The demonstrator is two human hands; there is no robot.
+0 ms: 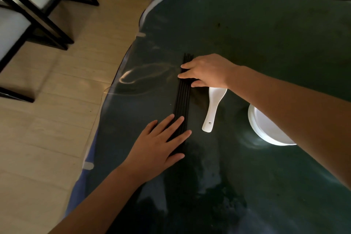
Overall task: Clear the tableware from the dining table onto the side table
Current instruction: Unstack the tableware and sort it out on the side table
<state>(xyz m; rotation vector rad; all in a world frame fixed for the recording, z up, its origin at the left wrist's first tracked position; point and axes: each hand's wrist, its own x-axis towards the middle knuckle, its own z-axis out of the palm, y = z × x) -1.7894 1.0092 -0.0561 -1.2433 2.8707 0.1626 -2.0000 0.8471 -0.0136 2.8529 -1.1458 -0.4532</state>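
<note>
Several black chopsticks (182, 100) lie side by side in a tight bundle on the dark green table (266, 43), running away from me. My left hand (159, 142) lies flat with spread fingers over their near ends. My right hand (207, 71) rests on their far part, fingers bent over the bundle and thumb on its right side. Just right of the chopsticks a white rice spoon (212, 108) lies on the table, its scoop partly under my right wrist. A white bowl (266, 129) sits further right, half hidden by my right forearm.
The table's left edge (121, 74) curves close to the chopsticks, with a clear cover and blue cloth under it. Beige floor tiles (57, 119) lie to the left. Two black-framed chairs with white seats (28, 5) stand at the far left. A dark marble wall base runs along the top.
</note>
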